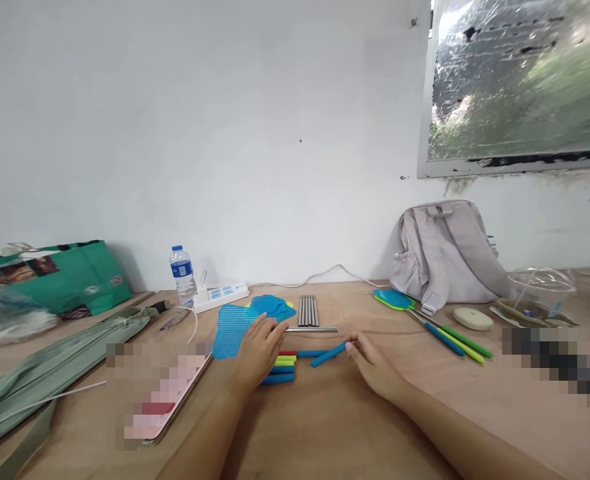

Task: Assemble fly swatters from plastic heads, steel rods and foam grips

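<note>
My left hand (261, 347) is closed at the near end of a blue mesh fly swatter head (231, 330). A thin metal rod (315, 330) sticks out to the right from under its fingers; the joint between rod and head is hidden. My right hand (367, 360) pinches the right end of a blue tube handle (329, 355), which slants down to the left. Under and beside my left hand lie loose blue, yellow and red handles (281, 378), partly covered. More blue swatter heads (273, 306) are stacked behind it. Several metal rods (308, 311) lie side by side farther back.
On the right lie fly swatters with long handles (457, 343), a round whitish object (473, 319), a backpack (447, 253) and a clear plastic container (539, 293). At left are a power strip (222, 297), water bottle (182, 273), green bag (89, 277) and pink flat object (167, 400).
</note>
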